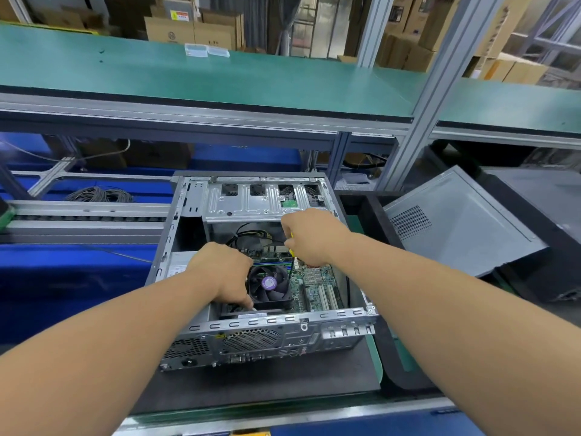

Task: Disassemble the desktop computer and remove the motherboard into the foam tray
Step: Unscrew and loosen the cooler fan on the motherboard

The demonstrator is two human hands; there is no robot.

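Two hands in computer case (267, 328), right hand (309, 237) grip clutching screwdriver (291, 250), left hand (224, 272) grip unclear, labels unreadable

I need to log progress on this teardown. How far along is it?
Done: the side panel is off, lying right of the open case. In hand: the right hand holds a yellow-handled screwdriver down over the motherboard, while the left hand rests beside the CPU fan. Left: the fan, cables and board are still inside; no foam tray is clearly in view.
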